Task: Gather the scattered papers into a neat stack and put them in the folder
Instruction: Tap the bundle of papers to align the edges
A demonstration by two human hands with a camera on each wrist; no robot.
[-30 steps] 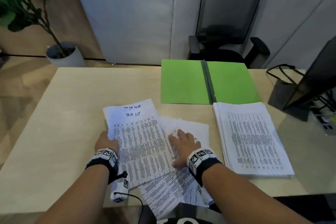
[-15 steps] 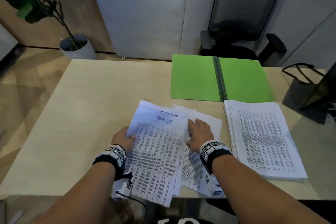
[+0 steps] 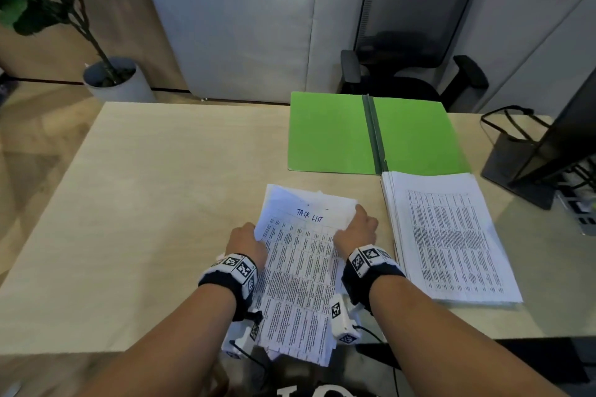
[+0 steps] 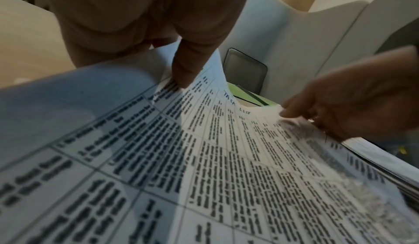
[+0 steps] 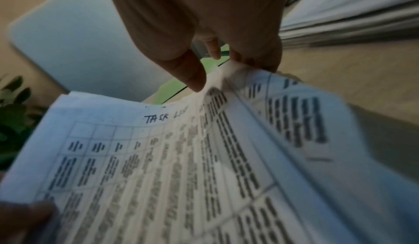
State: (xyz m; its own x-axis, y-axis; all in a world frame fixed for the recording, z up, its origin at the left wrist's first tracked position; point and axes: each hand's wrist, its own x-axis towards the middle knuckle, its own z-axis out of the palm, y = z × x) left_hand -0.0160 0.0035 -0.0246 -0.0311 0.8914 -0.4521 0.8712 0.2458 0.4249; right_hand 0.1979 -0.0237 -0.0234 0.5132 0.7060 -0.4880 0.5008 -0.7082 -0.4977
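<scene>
A loose bundle of printed papers (image 3: 300, 271), its top sheet headed "TASK LIST", lies at the desk's near edge and hangs over it. My left hand (image 3: 246, 243) grips the bundle's left edge, thumb (image 4: 184, 68) on top of the sheet (image 4: 226, 158). At the right edge my right hand (image 3: 356, 230) pinches the sheets (image 5: 181, 158), thumb (image 5: 192, 74) above. The bundle bows upward between the two hands. An open green folder (image 3: 329, 135) lies flat beyond it. A second, squared stack of papers (image 3: 448, 238) rests to the right, just below the folder.
A dark monitor stand and cables (image 3: 529, 158) occupy the desk's right end. A black office chair (image 3: 416, 26) stands behind the desk (image 3: 154, 203), and a potted plant (image 3: 106, 74) sits on the floor at back left.
The fanned sheets have been pushed together into one narrower bundle. Both hands moved inward onto its side edges, and the right hand went from lying flat on the papers to pinching them.
</scene>
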